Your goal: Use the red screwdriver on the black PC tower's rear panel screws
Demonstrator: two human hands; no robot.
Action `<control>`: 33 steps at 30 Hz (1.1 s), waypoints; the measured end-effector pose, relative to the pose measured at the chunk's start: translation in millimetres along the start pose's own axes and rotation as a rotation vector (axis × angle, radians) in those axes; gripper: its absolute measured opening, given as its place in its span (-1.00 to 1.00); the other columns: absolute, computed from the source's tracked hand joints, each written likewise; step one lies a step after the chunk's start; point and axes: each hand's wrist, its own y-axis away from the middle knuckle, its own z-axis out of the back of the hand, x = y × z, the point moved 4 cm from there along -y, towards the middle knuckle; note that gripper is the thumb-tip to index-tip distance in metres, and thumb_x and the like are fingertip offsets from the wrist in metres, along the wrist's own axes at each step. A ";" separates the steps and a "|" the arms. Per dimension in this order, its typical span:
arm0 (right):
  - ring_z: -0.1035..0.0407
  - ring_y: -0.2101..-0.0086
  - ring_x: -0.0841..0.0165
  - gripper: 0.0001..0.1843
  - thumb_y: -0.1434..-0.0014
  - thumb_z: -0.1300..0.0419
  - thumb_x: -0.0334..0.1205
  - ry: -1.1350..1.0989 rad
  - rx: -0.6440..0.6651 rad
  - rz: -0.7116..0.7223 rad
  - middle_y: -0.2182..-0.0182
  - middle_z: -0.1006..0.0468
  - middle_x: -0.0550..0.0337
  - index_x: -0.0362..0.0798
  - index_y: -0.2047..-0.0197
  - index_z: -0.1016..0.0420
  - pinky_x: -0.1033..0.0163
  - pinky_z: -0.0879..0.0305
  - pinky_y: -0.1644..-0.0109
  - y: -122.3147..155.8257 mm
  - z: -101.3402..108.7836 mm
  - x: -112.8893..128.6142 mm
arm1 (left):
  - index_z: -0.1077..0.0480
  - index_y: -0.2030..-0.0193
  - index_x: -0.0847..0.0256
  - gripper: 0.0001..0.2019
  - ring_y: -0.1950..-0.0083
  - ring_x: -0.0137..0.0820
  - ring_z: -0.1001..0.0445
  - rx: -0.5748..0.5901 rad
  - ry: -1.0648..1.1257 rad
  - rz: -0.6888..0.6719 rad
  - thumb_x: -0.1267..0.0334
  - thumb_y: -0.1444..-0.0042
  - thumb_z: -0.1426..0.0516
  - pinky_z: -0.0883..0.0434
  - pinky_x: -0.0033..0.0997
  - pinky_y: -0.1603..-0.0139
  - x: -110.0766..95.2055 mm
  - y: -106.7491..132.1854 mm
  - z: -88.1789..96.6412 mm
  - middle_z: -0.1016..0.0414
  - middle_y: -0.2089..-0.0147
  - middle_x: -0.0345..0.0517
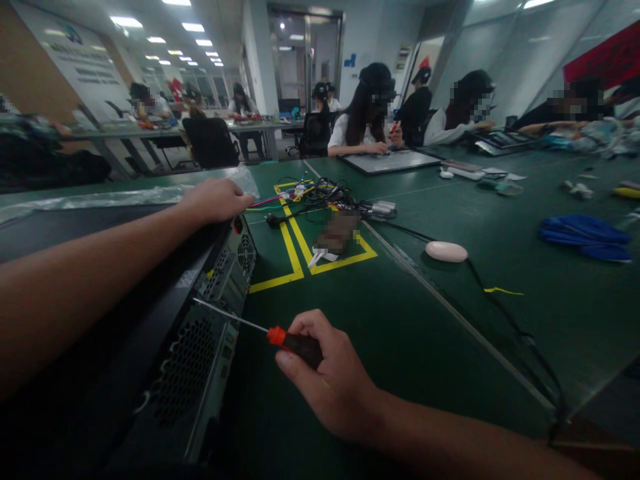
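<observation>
A black computer case lies at the left, its metal back panel with vents and ports turned to the right. My left hand is closed over the far rear corner of the case; its fingertips are partly hidden. In my right hand is a screwdriver with a black and red handle, the fingers wrapped round it. The thin shaft points left, and its tip meets the back panel near the upper edge, above the honeycomb vent. A screw at the tip is too small to make out.
Bundled cables lie beyond the case, near a phone inside yellow tape marks. Farther right are a pale oval mouse-like object, a black cable and a blue bundle. Several people work at tables behind.
</observation>
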 end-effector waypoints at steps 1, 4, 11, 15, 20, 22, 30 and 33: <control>-0.21 0.47 0.44 -0.86 -0.23 -0.24 -0.28 -0.002 -0.001 -0.004 0.44 -0.33 0.37 0.02 0.19 -0.34 0.32 -0.12 0.38 0.2 0.0 0.0 | -0.68 0.01 0.12 -0.34 -0.09 0.07 -0.54 0.002 0.003 -0.001 -0.26 -0.13 0.05 -0.45 -0.13 -0.05 -0.1 0.1 0.1 -0.64 -0.03 0.09; -0.20 0.48 0.44 -0.86 -0.23 -0.25 -0.27 -0.011 0.004 -0.019 0.44 -0.33 0.37 0.02 0.18 -0.34 0.31 -0.13 0.39 0.4 -0.8 -0.4 | -0.68 0.01 0.12 -0.34 -0.07 0.08 -0.55 0.004 0.009 -0.002 -0.25 -0.15 0.06 -0.46 -0.10 -0.04 -0.2 0.1 -0.1 -0.64 -0.03 0.11; -0.26 0.44 0.42 -0.90 -0.25 -0.26 -0.24 -0.005 -0.011 -0.015 0.42 -0.38 0.34 0.00 0.18 -0.40 0.29 -0.18 0.32 -0.1 2.2 0.4 | -0.69 0.00 0.11 -0.35 -0.08 0.12 -0.54 -0.014 0.044 0.006 -0.26 -0.10 0.00 -0.44 -0.09 -0.06 2.8 -2.2 -2.5 -0.64 -0.05 0.11; -0.32 0.37 0.39 -0.88 -0.36 -0.18 -0.20 0.025 -0.024 0.009 0.37 -0.46 0.27 -0.04 0.19 -0.50 0.25 -0.22 0.22 -1.9 4.0 1.2 | -0.69 0.00 0.10 -0.34 -0.07 0.11 -0.55 -0.008 0.035 0.003 -0.27 -0.10 0.01 -0.45 -0.11 -0.06 2.1 -2.0 -1.8 -0.64 -0.04 0.09; -0.30 0.39 0.39 -0.89 -0.32 -0.19 -0.20 -0.042 -0.010 -0.012 0.39 -0.42 0.30 -0.04 0.13 -0.46 0.27 -0.21 0.28 -2.0 0.9 0.7 | -0.67 -0.03 0.14 -0.32 -0.07 0.09 -0.55 0.002 0.023 0.000 -0.25 -0.12 0.04 -0.45 -0.12 -0.05 -0.1 -0.6 -1.0 -0.64 -0.04 0.13; -0.26 0.42 0.41 -0.80 -0.21 -0.29 -0.23 -0.051 -0.005 -0.030 0.39 -0.40 0.33 -0.02 0.12 -0.40 0.29 -0.19 0.32 -0.9 -0.2 0.1 | -0.67 -0.03 0.16 -0.32 -0.07 0.10 -0.55 -0.004 0.014 0.004 -0.23 -0.13 0.05 -0.45 -0.11 -0.05 -0.3 -0.4 -1.1 -0.63 -0.05 0.15; -0.23 0.45 0.43 -0.87 -0.21 -0.24 -0.33 -0.031 0.000 -0.026 0.42 -0.36 0.36 0.00 0.18 -0.37 0.30 -0.17 0.34 -0.5 1.3 1.1 | -0.70 0.05 0.13 -0.38 -0.02 0.11 -0.56 -0.028 0.047 -0.003 -0.22 -0.09 0.00 -0.47 -0.03 -0.03 1.7 -2.5 -2.0 -0.65 0.01 0.17; -0.23 0.45 0.43 -0.87 -0.21 -0.25 -0.32 -0.030 0.002 -0.032 0.43 -0.35 0.36 0.00 0.18 -0.38 0.29 -0.17 0.34 -0.8 1.5 1.1 | -0.70 0.05 0.13 -0.38 -0.02 0.13 -0.56 -0.030 0.053 -0.003 -0.22 -0.09 -0.01 -0.47 0.00 -0.02 2.4 -2.9 -2.1 -0.65 0.02 0.18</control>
